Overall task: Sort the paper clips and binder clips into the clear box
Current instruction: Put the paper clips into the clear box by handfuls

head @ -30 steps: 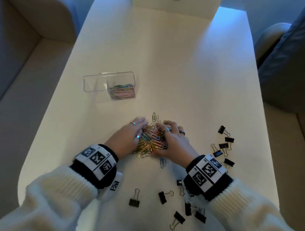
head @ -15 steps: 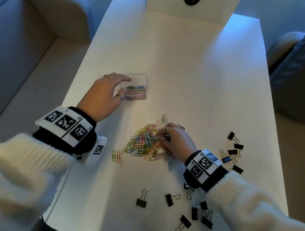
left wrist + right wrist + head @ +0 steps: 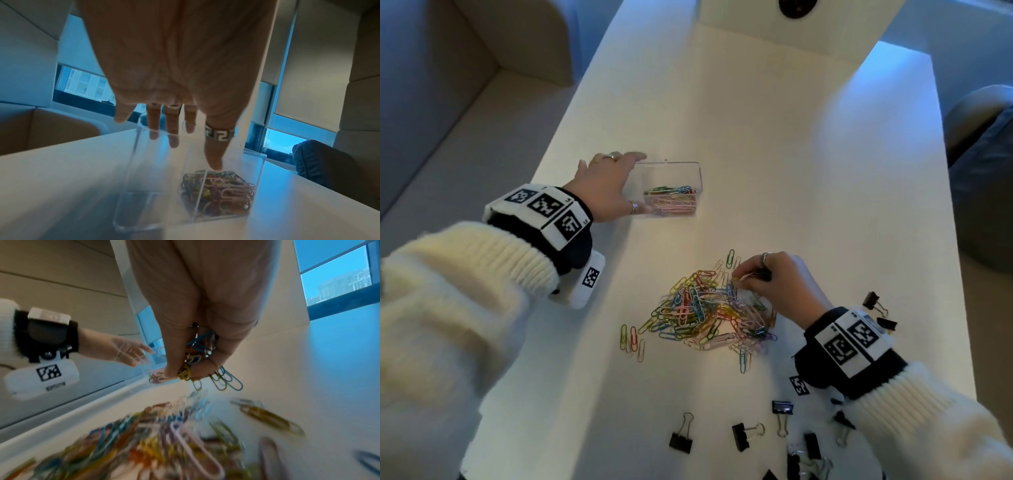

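Gripping a bunch of coloured paper clips (image 3: 197, 356) in curled fingers, the right hand (image 3: 787, 284) hovers at the far edge of the loose paper-clip pile (image 3: 709, 311) on the white table (image 3: 791, 154). The left hand (image 3: 606, 188), fingers straight and spread, reaches over the clear box (image 3: 671, 188), whose right compartment holds paper clips. Black binder clips (image 3: 743, 437) lie scattered along the table's near and right edges.
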`<state>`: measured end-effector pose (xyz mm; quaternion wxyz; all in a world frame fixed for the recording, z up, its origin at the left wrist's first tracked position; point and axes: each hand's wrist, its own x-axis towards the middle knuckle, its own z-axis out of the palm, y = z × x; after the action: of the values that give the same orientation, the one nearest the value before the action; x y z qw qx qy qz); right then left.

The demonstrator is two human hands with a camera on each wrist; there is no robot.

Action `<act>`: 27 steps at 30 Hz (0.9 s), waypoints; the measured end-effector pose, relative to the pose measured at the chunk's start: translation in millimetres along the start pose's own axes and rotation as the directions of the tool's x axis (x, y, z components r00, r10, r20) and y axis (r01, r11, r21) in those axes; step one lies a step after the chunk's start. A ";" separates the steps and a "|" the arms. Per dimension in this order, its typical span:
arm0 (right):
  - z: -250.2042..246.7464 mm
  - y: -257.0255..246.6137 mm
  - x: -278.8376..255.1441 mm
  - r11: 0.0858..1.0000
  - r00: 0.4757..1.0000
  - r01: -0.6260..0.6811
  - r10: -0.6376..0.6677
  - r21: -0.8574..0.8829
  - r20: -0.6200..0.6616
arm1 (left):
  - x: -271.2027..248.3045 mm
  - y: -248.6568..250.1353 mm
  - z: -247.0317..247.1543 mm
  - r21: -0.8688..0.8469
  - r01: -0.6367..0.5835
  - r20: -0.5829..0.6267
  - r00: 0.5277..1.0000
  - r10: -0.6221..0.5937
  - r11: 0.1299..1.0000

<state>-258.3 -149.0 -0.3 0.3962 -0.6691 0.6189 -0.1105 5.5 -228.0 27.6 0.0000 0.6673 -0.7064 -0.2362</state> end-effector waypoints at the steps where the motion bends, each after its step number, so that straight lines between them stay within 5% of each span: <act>1: -3.8 -3.8 1.8 1.000 1.000 0.009 -0.009 0.011 -0.012 | -0.4 -2.3 3.5 -0.043 -0.014 -0.015 1.000 0.013 0.999; 12: -19.9 -91.6 71.7 0.946 0.945 0.296 -0.270 0.135 -0.184 | -3.5 -11.9 20.2 -0.147 -0.117 -0.043 0.993 0.112 0.982; 27: 12.3 -89.7 91.2 0.859 0.890 0.426 -0.454 -0.284 -0.036 | -7.0 -9.9 17.4 -0.198 -0.114 -0.031 0.993 0.110 0.974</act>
<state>-164.9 -235.0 20.2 0.2340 -0.8337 0.4781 -0.1472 10.1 -215.5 11.1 0.0872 0.6255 -0.7156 -0.2985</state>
